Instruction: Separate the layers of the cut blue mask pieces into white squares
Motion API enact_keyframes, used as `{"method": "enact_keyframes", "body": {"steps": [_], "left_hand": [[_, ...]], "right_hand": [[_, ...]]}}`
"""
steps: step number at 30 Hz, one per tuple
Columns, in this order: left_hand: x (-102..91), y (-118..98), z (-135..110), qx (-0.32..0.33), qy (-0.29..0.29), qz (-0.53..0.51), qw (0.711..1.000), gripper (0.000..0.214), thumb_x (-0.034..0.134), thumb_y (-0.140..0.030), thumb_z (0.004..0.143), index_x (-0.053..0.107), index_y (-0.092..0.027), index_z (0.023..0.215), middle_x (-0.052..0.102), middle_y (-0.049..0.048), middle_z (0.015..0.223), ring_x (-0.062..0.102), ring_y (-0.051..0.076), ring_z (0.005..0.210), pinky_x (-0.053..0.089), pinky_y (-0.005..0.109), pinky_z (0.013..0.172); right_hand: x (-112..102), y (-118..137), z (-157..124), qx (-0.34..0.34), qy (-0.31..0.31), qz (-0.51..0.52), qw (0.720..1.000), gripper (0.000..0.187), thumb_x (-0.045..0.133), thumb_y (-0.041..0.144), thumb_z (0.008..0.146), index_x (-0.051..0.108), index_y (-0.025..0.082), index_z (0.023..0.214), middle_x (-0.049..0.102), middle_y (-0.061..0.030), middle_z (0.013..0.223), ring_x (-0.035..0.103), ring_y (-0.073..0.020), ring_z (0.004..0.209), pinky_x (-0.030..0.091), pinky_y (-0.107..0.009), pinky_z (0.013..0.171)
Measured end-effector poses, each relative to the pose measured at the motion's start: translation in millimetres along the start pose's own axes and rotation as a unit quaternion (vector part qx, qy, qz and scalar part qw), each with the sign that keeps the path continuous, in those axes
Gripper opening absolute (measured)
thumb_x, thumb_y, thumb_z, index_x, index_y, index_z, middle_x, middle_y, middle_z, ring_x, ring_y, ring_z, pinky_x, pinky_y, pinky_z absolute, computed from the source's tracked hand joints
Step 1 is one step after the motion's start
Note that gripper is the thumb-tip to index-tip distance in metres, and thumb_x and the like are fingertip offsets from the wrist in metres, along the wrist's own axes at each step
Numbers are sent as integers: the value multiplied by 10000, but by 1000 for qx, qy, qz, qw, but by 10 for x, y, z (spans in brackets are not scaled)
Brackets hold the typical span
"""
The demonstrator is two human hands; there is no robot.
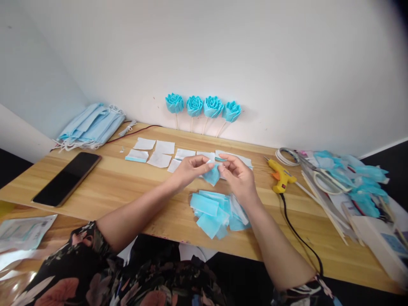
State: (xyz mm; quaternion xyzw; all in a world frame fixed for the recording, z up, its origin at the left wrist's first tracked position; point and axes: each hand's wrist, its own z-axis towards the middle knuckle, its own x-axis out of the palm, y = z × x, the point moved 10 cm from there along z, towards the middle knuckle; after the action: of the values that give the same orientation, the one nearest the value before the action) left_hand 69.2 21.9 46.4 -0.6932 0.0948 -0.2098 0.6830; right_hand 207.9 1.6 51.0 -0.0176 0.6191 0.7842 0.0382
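Note:
Between my two hands, above the middle of the table, a small blue piece of mask fabric (211, 174) is pinched and partly folded. My left hand (190, 170) grips its left edge between thumb and fingers. On the other side, the thumb and fingertips of my right hand (236, 172) close on the same piece. Just below lies a loose pile of cut blue fabric pieces (208, 208). Behind my hands, white fabric rectangles (165, 147) are laid out in rows, some partly hidden by my fingers.
Several blue fabric roses (194, 106) on sticks lean against the wall. A yellow glue gun (281, 175), a tape roll (287, 156), scissors (331, 182) and blue scraps (366, 176) lie right. At left are a phone (66, 178) and stacked face masks (91, 125).

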Motion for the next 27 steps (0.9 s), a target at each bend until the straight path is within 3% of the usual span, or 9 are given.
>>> {"method": "enact_keyframes", "body": {"steps": [4,8,13,16,20,27], "left_hand": [[-15,2,1,9,-13,-18,1000,380,752,-493,727,650,-128,706,639,5,658,570,109,622,457,250,657],[-66,13,14,18,-31,-12,999,371,737,-491,752,662,-129,712,646,7,649,581,111,614,470,250,650],[-67,12,15,27,-30,3,999,347,732,-476,763,672,-137,724,648,2,662,571,104,623,466,242,656],[-45,24,10,26,-24,8,999,342,732,-474,763,679,-138,730,646,1,668,566,103,626,463,242,654],[-11,46,3,24,-14,19,999,341,727,-471,771,670,-139,712,616,-11,640,537,93,605,445,231,628],[-15,31,-24,29,-31,30,999,370,721,-486,766,644,-138,669,621,1,626,544,103,603,443,241,625]], "right_hand": [[-82,74,-12,-28,-39,-37,998,282,646,354,868,649,241,1126,668,10,811,623,-151,768,498,-303,751],[-190,275,-61,-75,-100,-101,987,123,615,335,883,656,224,918,687,-14,864,638,-175,843,485,-320,813],[-64,421,-86,-116,-57,-220,967,151,595,323,895,640,226,789,671,-2,790,614,-176,787,466,-311,782],[-31,377,-64,-104,-37,-221,969,203,531,340,940,656,221,833,696,-17,849,629,-179,826,458,-305,776],[24,362,-55,-101,-19,-218,971,233,565,379,926,621,216,768,655,0,765,596,-163,751,442,-286,718],[-3,390,-107,-105,-59,-220,968,207,604,339,899,566,221,733,607,28,685,559,-146,676,423,-271,665]]}}
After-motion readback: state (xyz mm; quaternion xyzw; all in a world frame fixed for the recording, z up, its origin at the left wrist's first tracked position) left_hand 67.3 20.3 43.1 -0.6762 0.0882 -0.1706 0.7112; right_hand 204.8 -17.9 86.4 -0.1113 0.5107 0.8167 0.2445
